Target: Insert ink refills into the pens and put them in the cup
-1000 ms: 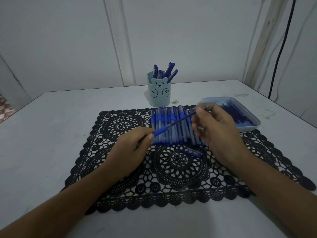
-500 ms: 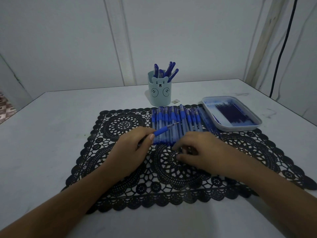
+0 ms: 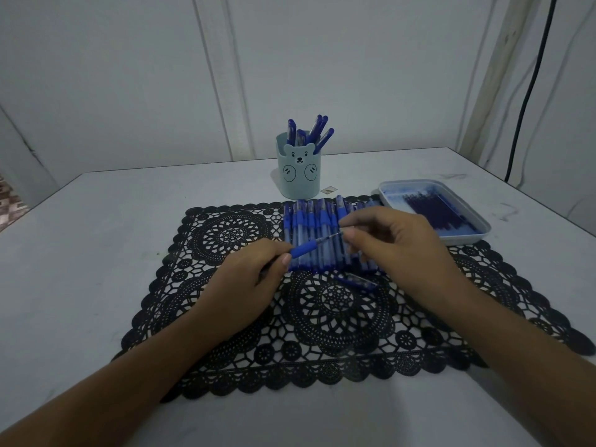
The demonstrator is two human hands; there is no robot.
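R hand back; pen tip far-right

A plain white panelled wall stands behind a smooth white rectangular table, with a pale vertical moulding strip running down it. At far right a thin black cable hangs beside a beige upright trim. Patterned floor tiling shows at the left edge, and the light is dim and bluish.

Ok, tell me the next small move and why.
Probably finish seating the tip: the left hand grips the pen by its blue sleeve, the right hand pinches its tip end, and a cap lies loose on the mat.
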